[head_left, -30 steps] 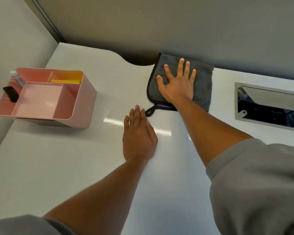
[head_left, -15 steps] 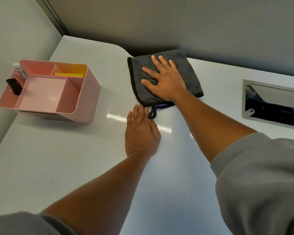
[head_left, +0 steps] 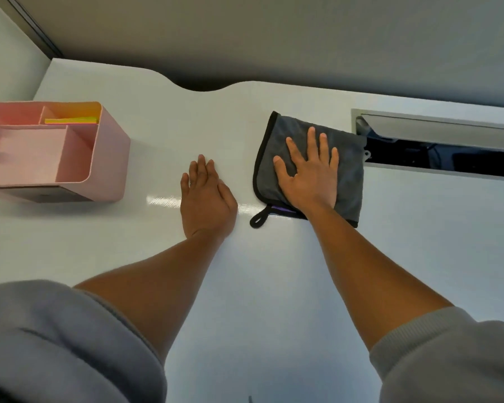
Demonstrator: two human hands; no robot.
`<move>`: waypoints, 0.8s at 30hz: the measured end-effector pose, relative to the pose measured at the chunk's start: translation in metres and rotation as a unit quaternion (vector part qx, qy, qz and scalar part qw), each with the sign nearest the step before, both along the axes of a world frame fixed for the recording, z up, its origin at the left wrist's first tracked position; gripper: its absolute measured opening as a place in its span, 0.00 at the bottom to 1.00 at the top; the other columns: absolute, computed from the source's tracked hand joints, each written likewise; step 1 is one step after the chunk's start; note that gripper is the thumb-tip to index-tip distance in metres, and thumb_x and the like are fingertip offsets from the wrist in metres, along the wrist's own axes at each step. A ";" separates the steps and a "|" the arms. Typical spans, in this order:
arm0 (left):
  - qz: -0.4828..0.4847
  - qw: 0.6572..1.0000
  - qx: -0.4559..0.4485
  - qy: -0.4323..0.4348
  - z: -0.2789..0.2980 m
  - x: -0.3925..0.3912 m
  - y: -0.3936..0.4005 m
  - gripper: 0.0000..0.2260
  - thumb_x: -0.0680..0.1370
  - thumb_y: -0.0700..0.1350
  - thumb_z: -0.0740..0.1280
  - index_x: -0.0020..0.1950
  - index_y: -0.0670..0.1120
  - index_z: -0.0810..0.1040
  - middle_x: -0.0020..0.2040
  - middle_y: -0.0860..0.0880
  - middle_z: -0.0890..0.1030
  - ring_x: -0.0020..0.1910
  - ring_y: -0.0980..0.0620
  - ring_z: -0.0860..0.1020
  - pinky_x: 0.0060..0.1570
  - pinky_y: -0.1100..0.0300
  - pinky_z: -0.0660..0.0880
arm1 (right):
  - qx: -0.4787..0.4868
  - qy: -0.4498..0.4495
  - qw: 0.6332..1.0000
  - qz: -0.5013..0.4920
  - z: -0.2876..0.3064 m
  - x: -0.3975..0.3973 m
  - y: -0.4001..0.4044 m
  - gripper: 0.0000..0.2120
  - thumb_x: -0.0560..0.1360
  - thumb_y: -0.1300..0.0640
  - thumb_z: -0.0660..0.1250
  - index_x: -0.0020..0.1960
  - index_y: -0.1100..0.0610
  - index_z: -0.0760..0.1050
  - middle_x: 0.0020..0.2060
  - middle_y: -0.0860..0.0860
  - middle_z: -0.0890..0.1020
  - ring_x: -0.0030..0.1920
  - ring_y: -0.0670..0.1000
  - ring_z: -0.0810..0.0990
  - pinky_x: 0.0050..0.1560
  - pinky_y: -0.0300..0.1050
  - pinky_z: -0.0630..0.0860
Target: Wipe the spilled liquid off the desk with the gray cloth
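Head view: right hand [head_left: 309, 178] flat, palm down, fingers [head_left: 311, 141] spread on gray cloth [head_left: 351, 170], right of counter [head_left: 245, 286] centre. Left hand [head_left: 207, 199] flat on bare counter beside it, fingers together, gripping nothing.

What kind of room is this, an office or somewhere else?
Probably an office cubicle: a white desk against gray partition panels, a pink desk organizer holding sticky notes, and a built-in cable hatch.

The right hand [head_left: 308, 173] covers the middle of the gray cloth [head_left: 350, 170]. Far left of the left hand [head_left: 205, 199], the frame edge crops the pink organizer [head_left: 105, 158].
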State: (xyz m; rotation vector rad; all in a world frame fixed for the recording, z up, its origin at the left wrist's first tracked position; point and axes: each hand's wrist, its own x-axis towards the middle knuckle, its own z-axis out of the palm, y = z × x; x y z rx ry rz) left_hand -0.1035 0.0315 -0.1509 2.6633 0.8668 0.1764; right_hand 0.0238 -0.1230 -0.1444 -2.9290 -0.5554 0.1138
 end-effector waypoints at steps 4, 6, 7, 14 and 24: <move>-0.002 1.000 -0.010 -0.019 0.001 -0.001 0.000 0.24 0.82 0.45 0.48 0.77 0.41 0.60 0.79 0.45 0.57 0.78 0.48 0.52 0.77 0.54 0.46 | 0.011 0.006 1.000 0.014 0.001 -0.021 -0.038 0.31 0.80 0.32 0.45 0.79 0.41 0.58 0.82 0.51 0.51 0.82 0.55 0.46 0.80 0.58 0.43; -0.004 1.000 -0.015 -0.025 0.000 -0.002 0.001 0.24 0.82 0.45 0.48 0.77 0.41 0.59 0.79 0.45 0.57 0.78 0.48 0.52 0.77 0.54 0.46 | 0.017 0.004 1.000 -0.003 0.001 -0.032 -0.060 0.30 0.80 0.32 0.46 0.79 0.42 0.59 0.82 0.51 0.52 0.82 0.54 0.46 0.80 0.57 0.43; -0.004 0.999 -0.018 -0.028 -0.001 -0.003 0.001 0.24 0.82 0.45 0.48 0.77 0.41 0.59 0.79 0.45 0.57 0.78 0.48 0.52 0.77 0.54 0.46 | 0.015 0.001 1.000 -0.019 0.000 -0.039 -0.071 0.31 0.80 0.32 0.46 0.79 0.42 0.59 0.82 0.51 0.52 0.82 0.54 0.46 0.80 0.57 0.43; 0.000 0.990 -0.108 -0.091 0.001 -0.014 -0.001 0.22 0.82 0.42 0.49 0.77 0.42 0.61 0.79 0.47 0.59 0.78 0.51 0.52 0.77 0.56 0.47 | -0.018 -0.008 0.994 -0.105 -0.005 -0.114 -0.091 0.33 0.80 0.32 0.43 0.80 0.44 0.56 0.82 0.55 0.50 0.81 0.59 0.45 0.79 0.62 0.44; 0.045 0.989 -0.100 -0.098 0.001 -0.145 0.057 0.19 0.82 0.41 0.57 0.73 0.47 0.70 0.75 0.51 0.67 0.76 0.51 0.60 0.74 0.54 0.60 | -0.026 0.011 0.999 0.035 0.000 -0.193 0.024 0.34 0.79 0.31 0.42 0.80 0.44 0.57 0.82 0.58 0.48 0.81 0.62 0.43 0.78 0.66 0.43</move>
